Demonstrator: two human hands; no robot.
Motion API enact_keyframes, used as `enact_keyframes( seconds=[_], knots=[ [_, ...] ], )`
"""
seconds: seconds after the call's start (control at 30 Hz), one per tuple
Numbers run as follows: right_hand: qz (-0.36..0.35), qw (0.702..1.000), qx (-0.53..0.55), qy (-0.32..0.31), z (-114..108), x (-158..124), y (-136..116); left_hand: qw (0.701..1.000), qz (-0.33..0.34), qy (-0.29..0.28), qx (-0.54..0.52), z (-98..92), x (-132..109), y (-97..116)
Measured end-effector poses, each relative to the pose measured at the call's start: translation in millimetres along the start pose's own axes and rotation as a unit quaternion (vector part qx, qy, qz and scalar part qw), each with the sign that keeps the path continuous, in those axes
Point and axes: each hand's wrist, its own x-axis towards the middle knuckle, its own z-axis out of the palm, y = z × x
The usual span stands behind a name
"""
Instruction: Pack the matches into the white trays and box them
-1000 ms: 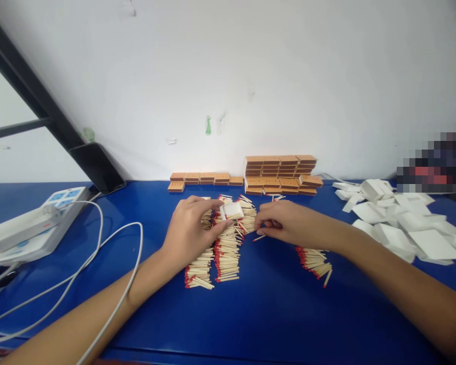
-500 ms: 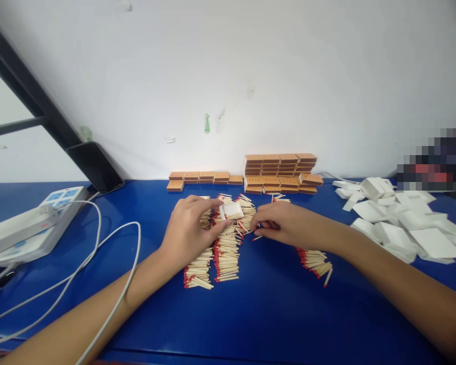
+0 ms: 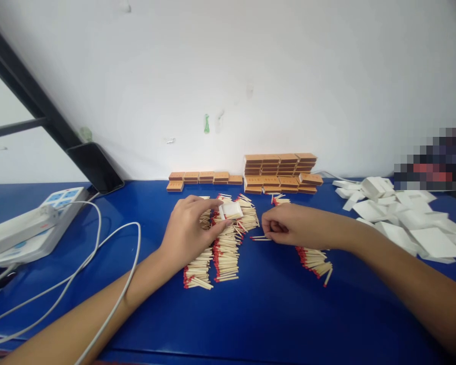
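Between thumb and fingers, my left hand holds a small white tray above the matches. The tray has a few matchsticks at its lower edge. Red-headed matches lie in long rows under and beside this hand. My right hand is closed at the fingertips on a few matchsticks, whose red heads point left. A smaller pile of matches lies below my right wrist, and another lies just behind the hand.
Orange matchboxes are stacked against the wall, with a lower row to their left. White trays are heaped at the right. A power strip, white cables and a black phone-like object are at the left.
My right hand has moved slightly right, away from the tray, and matchsticks now show clearly at its fingertips. My left hand and the tray have stayed in place.
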Motion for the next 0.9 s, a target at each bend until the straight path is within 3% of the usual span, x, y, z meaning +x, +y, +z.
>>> enact_keyframes(
  seconds=[0.17,0.33,0.47,0.67,0.8,0.9],
  knots=[
    [-0.013,1.0,0.003,0.025,-3.2,-4.2,-3.7,1.0,-0.002,-0.005,-0.005,-0.4,-0.1,0.2],
    [0.0,1.0,0.016,-0.008,-0.6,-2.3,-10.1,1.0,-0.001,-0.006,-0.002,0.3,-1.0,0.2],
    [0.012,1.0,0.007,0.001,-2.0,-3.9,-7.9,1.0,0.007,-0.005,-0.001,2.0,-1.3,-0.6],
    [-0.027,0.99,0.058,0.126,-10.3,-7.7,-16.6,1.0,0.02,-0.01,-0.008,3.0,-2.5,2.3],
    [-0.057,0.973,0.031,0.219,2.5,-2.3,-29.4,0.998,0.055,-0.013,-0.022,1.5,-4.6,11.4],
    [-0.078,0.967,-0.009,0.242,14.8,2.2,-33.4,0.997,0.061,-0.023,-0.033,0.7,-6.4,17.9]
  ],
)
